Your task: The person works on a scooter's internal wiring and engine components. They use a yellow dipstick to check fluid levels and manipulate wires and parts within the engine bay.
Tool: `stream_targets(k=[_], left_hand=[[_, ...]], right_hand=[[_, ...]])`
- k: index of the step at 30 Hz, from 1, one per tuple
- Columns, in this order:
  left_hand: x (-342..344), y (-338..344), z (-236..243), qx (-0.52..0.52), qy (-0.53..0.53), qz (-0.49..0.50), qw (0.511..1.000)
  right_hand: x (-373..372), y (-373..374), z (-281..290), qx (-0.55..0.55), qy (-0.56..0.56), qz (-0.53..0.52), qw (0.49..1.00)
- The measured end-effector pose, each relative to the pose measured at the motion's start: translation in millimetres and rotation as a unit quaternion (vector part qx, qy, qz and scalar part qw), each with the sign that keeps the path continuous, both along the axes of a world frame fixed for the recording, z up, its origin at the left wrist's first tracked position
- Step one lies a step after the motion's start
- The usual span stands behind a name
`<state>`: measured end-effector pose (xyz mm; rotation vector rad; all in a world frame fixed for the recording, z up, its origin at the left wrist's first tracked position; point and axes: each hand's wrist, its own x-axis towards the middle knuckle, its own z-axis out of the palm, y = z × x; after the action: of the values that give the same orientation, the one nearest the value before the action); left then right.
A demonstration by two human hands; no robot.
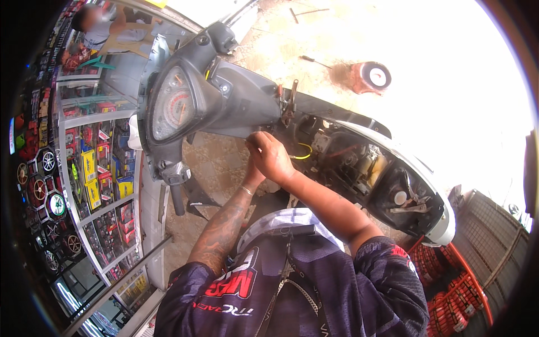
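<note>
The bare right hand (273, 159) overlapped the bare left hand (254, 173), grips curled, contents impossible to tell! Just beside, a thin yellow wire (308, 148) curved at the front edge of the scooter's opened white plastic bodywork (393, 144); one careless pull could snag it.

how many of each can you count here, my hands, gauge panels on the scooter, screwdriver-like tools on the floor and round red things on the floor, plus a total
Left hand and right hand: 2
Gauge panel: 1
Screwdriver-like tool: 1
Round red thing: 1
Total: 5
</note>
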<state>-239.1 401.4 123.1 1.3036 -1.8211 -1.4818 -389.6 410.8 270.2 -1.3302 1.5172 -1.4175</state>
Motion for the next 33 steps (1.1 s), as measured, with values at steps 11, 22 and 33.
stream_targets(k=[11,22,33], left_hand=[[-9,4,16,-0.001,-0.018,-0.016,1.000],[-12,3,24,0.120,0.010,0.015,0.993],[-17,6,22,0.191,0.045,0.031,0.980]], right_hand=[[-1,3,-5,0.049,-0.079,0.004,0.996],[-29,46,-75,0.149,-0.090,-0.024,0.984],[-26,101,-156,0.308,0.108,0.040,0.944]])
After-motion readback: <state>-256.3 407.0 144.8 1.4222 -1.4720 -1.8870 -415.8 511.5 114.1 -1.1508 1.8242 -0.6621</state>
